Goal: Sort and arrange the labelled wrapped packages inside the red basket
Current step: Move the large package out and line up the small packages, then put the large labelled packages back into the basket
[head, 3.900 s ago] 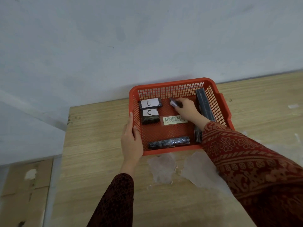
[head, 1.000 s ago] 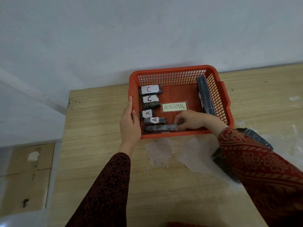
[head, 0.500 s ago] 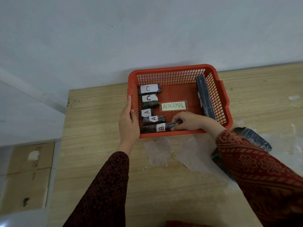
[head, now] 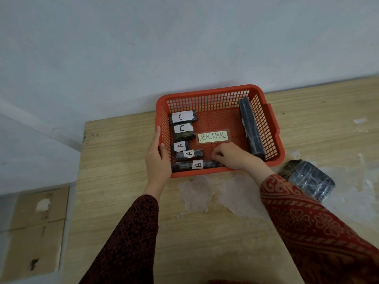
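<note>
The red basket [head: 272, 124] stands on the wooden table by the wall. Down its left side lie dark wrapped packages in a column: two labelled C [head: 182, 117], two labelled A [head: 189, 154], and a long one labelled B [head: 184, 166] along the front wall. An "ABNORMAL" card [head: 213, 136] lies in the middle. A long dark package [head: 250, 128] leans along the right wall. My left hand [head: 156, 158] grips the basket's left wall. My right hand [head: 231, 156] is inside, fingers closed on the right end of the B package.
Another wrapped dark package [head: 309, 179] lies on the table just right of the basket's front corner. Patches of clear film [head: 196, 193] lie on the wood in front of the basket. Cardboard [head: 32, 228] lies on the floor at left.
The B package has been turned so its label faces up and set along the basket's front wall. Two A packages joined the column since the earliest frame. My left hand stayed on the basket.
</note>
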`<move>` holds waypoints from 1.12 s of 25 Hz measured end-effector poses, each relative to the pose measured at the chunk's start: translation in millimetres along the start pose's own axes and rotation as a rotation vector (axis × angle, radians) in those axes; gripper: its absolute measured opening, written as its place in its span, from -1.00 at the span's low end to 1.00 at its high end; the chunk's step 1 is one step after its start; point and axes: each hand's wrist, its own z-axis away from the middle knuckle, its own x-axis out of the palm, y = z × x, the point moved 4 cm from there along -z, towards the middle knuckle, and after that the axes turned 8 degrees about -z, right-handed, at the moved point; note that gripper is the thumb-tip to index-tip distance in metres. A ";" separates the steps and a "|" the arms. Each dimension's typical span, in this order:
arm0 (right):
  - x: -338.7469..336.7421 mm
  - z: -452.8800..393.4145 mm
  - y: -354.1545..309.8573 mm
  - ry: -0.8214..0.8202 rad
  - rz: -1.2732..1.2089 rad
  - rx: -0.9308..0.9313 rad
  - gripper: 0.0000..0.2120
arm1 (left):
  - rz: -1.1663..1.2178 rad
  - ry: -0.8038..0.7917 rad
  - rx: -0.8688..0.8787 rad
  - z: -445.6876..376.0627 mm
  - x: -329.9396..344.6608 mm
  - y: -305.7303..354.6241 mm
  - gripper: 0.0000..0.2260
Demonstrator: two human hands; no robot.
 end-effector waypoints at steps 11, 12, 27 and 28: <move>-40.9 82.8 28.1 0.686 -0.106 -0.001 -0.67 | -0.694 -0.046 0.621 -6.1 53.7 94.2 -0.64; -41.8 83.7 33.1 0.692 -0.132 0.042 -0.61 | -0.692 -0.118 0.698 -13.3 73.7 110.0 -0.62; -51.5 74.9 37.2 0.757 -0.269 0.110 -0.42 | -0.923 -0.403 1.068 -80.4 147.1 182.8 -0.69; -59.8 80.2 36.0 0.766 -0.321 0.037 -0.46 | -0.870 -0.379 1.033 -83.3 130.4 184.8 -0.71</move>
